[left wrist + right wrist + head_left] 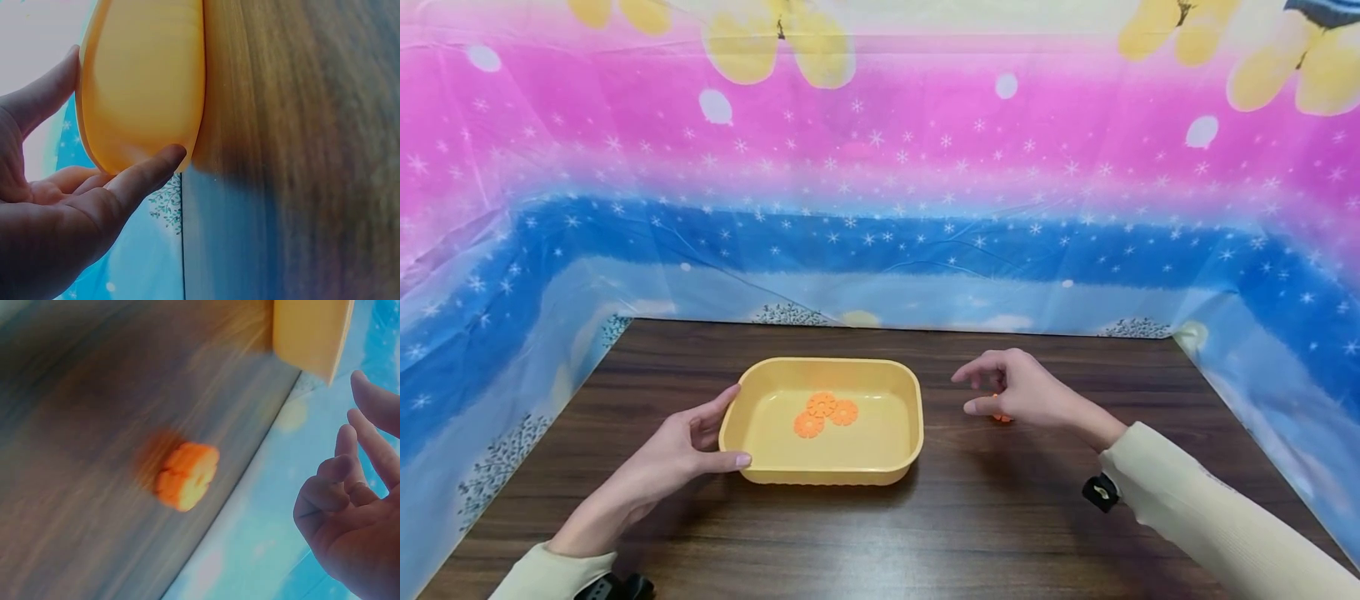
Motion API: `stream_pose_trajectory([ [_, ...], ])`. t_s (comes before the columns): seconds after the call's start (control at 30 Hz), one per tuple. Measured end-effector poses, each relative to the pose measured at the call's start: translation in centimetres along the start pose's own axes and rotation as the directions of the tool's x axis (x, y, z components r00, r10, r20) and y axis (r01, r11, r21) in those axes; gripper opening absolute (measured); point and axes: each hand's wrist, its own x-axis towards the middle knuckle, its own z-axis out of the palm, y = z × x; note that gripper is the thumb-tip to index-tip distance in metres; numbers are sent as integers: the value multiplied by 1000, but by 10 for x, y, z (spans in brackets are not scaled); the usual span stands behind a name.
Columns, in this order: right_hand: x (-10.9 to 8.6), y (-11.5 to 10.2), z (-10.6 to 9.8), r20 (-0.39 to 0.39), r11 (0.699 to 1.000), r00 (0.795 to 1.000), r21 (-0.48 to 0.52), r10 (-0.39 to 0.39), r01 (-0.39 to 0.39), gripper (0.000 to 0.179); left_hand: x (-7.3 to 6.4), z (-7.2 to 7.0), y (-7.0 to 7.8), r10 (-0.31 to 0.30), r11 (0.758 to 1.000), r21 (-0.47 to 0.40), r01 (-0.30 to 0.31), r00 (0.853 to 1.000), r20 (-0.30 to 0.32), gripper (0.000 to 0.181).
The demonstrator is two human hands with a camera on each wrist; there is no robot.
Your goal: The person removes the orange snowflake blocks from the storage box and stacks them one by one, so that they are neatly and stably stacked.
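Observation:
A yellow plastic tray [831, 476] stands on the table, its side wall [144, 69] close up in the left wrist view. Three orange notched plastic discs [808, 425] lie in it, partly overlapping. My left hand [681, 446] holds the tray's left end, the thumb at the front corner and the fingers along the left side. My right hand [1026, 392] hovers to the right of the tray, fingers parted and holding nothing. Below it, a short stack of orange notched discs [187, 476] sits on the table, mostly hidden behind the hand in the head view.
The dark wood-grain table [880, 542] ends at a cloth backdrop [880, 242] in pink and blue that rises at the back and both sides. Dark devices are strapped at both wrists, one by the right sleeve [1195, 508].

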Motion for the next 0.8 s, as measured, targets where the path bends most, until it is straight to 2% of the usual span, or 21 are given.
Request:
stream_pose_trajectory([
  [0.2, 18, -20, 9, 29, 998, 998, -8, -59, 59, 32, -1, -1, 1, -5, 1000, -12, 5, 1000, 2, 102],
  [0.43, 39, -44, 24, 84, 989, 985, 21, -149, 148, 34, -1, 0, 1, -4, 1000, -14, 4, 1000, 1, 103],
  [0.8, 69, -62, 56, 156, 984, 972, 30, -178, 175, 30, -2, 0, 0, 11, 1000, -15, -11, 1000, -6, 101],
])
